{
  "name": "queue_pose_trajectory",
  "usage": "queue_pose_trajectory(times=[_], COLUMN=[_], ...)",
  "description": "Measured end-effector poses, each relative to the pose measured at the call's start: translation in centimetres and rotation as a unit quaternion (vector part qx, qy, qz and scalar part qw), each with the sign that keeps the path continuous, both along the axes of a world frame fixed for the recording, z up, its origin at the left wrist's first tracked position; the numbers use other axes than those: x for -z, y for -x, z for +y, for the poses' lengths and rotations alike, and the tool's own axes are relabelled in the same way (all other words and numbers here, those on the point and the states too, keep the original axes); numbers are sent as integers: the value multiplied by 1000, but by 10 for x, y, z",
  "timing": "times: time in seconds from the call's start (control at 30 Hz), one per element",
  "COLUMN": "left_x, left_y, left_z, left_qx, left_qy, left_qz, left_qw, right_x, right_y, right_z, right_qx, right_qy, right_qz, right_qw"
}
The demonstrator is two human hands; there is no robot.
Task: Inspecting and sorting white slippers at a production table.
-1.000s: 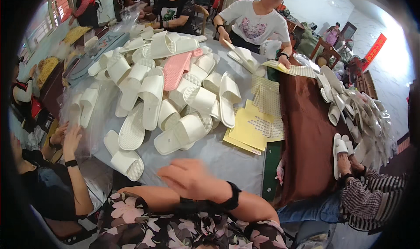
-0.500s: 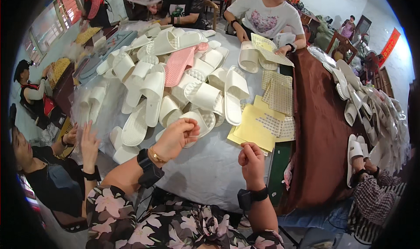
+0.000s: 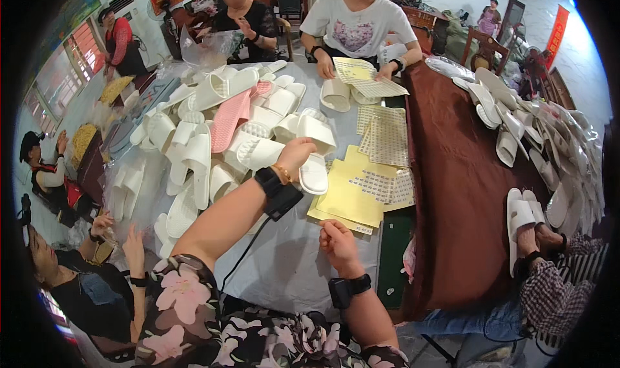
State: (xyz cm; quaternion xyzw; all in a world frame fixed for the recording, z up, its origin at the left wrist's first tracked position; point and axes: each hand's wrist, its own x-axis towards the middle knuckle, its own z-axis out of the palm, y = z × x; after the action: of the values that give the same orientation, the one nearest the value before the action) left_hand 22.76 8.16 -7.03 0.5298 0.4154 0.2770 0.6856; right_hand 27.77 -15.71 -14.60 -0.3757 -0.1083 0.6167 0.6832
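My left hand (image 3: 297, 156) reaches across to the right front of the pile of slippers, its fingers closed at a white slide slipper (image 3: 314, 176). The fingertips are partly hidden, but they appear to grip its side near the strap. My right hand (image 3: 340, 244) is lower and nearer, thumb and fingers pinched together just in front of the yellow label sheets (image 3: 349, 193); whatever lies in the pinch, if anything, is too small to see. A pink slipper (image 3: 227, 124) lies among the white ones.
Brown cloth (image 3: 458, 193) covers the right side, with bagged white slippers (image 3: 568, 155) on it. Across the table a person in a white shirt (image 3: 358, 22) holds label sheets (image 3: 369, 77). Another person's hands (image 3: 134, 248) are at the left. At right, someone's hands hold white slippers (image 3: 520, 219).
My left hand has moved forward and right, from above the pile's near edge to the white slipper. My right hand stays pinched near the label sheets. The whole view has shifted.
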Motion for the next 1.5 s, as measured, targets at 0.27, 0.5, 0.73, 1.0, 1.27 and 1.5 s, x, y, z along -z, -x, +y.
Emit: queue_pose_trajectory(times=[0.27,0.5,0.73,1.0,1.27,1.5], left_x=[31,9,-63,-132,-169,-159], left_y=[-26,-12,18,52,95,133], left_z=[29,17,33,-18,-93,-150], left_qx=[25,-103,-153,-147,-42,123], left_qy=[-326,-471,-518,-523,-483,-358], left_qz=[424,193,-27,-73,-130,-118], left_qw=[844,854,841,836,865,918], right_x=[5,0,10,17,32,29], right_y=[5,0,-2,-16,-37,-38], right_z=[4,2,1,4,11,-19], right_qx=[-4,-47,-40,-25,44,9], right_qy=[-51,-26,-52,-63,-109,-196], right_qz=[-36,-88,-103,-82,-113,-138], right_qw=[998,995,993,994,987,971])
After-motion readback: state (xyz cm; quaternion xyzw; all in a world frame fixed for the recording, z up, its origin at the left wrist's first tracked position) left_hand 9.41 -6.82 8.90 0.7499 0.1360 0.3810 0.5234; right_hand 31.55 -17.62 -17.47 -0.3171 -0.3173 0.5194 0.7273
